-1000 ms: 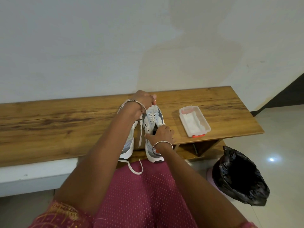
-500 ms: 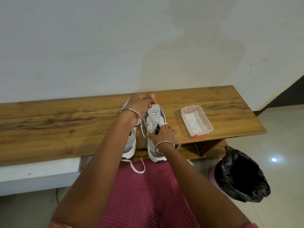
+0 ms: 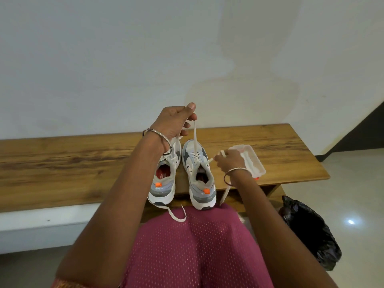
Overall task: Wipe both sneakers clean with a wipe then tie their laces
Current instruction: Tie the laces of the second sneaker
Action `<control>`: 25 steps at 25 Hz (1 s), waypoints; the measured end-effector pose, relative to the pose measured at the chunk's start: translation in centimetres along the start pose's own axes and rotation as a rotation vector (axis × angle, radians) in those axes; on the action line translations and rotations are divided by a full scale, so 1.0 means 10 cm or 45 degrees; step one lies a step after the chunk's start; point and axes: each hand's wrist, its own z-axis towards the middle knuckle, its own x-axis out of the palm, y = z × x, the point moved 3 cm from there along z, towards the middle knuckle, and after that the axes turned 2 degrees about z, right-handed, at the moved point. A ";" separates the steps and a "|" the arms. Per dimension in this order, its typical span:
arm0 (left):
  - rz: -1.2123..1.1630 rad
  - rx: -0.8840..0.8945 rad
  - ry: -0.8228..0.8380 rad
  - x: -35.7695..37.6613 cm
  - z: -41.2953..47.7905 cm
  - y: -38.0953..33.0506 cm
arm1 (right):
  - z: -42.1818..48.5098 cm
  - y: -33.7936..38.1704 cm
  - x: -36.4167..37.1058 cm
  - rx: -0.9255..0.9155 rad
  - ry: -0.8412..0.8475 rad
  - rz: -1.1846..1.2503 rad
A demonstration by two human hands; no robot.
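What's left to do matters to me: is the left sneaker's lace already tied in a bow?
No, the lace of the left sneaker trails loose over the bench edge, unknotted.

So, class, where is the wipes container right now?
The wipes container sits, in the head view, on the wooden bench, just right of the right sneaker and partly behind the right hand.

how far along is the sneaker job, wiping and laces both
Wiping seems done: neither hand holds a wipe, and the wipe box sits aside on the bench. In hand: left hand and right hand pull the lace ends of the right sneaker, no knot yet. Left: knot it, then the left sneaker, whose loose lace trails off the bench edge.
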 end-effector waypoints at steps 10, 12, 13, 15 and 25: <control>-0.102 0.035 0.042 -0.01 -0.35 -0.30 | -0.64 0.96 -0.75 -0.313 0.211 0.539; -0.122 0.078 0.041 -0.05 -0.41 -0.38 | -0.76 1.12 -0.86 -0.380 0.260 0.695; -0.128 0.112 0.042 -0.07 -0.44 -0.44 | -0.82 1.20 -0.91 -0.425 0.282 0.778; -0.105 0.183 0.039 -0.09 -0.49 -0.52 | -0.92 1.34 -1.00 -0.510 0.318 0.891; -0.208 0.471 -0.034 -0.05 -0.60 -0.82 | -1.21 1.56 -1.13 -0.876 0.352 0.911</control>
